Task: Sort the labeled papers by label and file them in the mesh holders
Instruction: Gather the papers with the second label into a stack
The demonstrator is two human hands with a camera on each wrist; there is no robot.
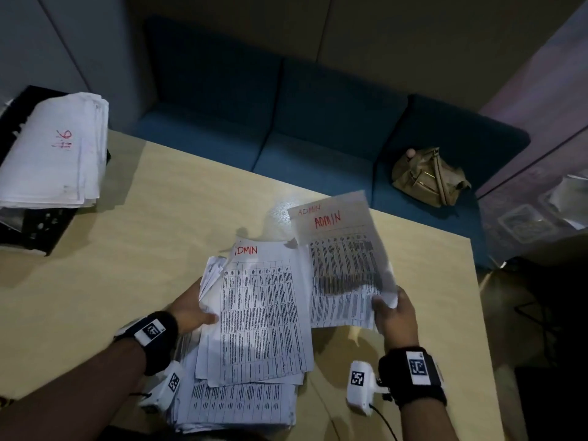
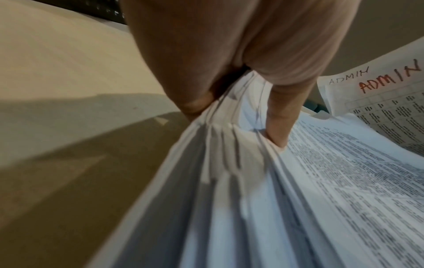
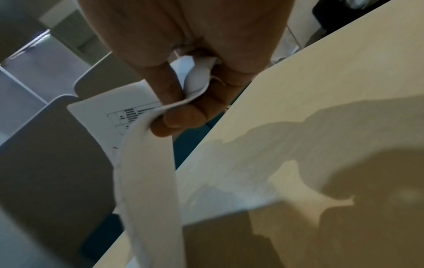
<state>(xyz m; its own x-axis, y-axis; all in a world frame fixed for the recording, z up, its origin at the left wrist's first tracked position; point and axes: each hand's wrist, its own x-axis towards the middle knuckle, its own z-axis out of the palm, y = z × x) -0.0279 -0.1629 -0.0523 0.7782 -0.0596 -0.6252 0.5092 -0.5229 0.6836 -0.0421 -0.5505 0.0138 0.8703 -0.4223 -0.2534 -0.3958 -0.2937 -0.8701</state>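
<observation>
Brightness: dim room; the counter (image 1: 165,218) and papers (image 1: 261,313) are the only lit areas in the head view.
Source: light falls from above onto the middle of the frame.
Glare: a pale sheen on the counter just above the papers.
Shadows: hard dark shapes on the counter at lower right of the right wrist view, and at left of the left wrist view.
Blur: the lifted sheet (image 1: 343,259) is smeared; near paper edges in both wrist views are soft.
Distortion: straight lines bend toward the head view's edges.
Corners: near black at lower right.
</observation>
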